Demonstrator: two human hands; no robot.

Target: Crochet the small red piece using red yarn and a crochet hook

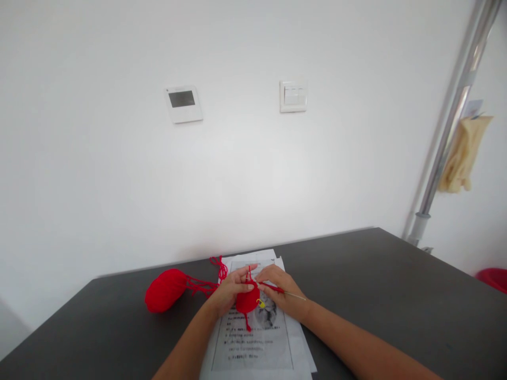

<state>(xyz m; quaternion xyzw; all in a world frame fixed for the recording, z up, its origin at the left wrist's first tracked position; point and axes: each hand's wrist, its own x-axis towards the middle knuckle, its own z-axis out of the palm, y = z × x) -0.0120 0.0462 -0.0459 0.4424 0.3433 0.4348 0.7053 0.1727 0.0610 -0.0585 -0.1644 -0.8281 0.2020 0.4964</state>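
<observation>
Between my hands is a small round piece of red crochet (247, 300), with a yellow stitch marker (261, 303) on its right edge and a short red tail hanging below. My left hand (232, 287) pinches the piece at its left edge, and red yarn runs up by its raised index finger. In my right hand (283, 285) is a crochet hook (275, 288) with a red handle and a thin metal shaft; its tip is at the top edge of the piece, too small to make out. A red yarn ball (165, 290) lies to the left, its strands trailing toward my left hand.
Printed sheets of paper (253, 364) lie under my hands on the dark table (356, 274). Loose red yarn (222, 266) curls at their top left. Behind is a white wall with a panel (184, 104) and a light switch (293, 96); a metal pole (451, 137) stands right.
</observation>
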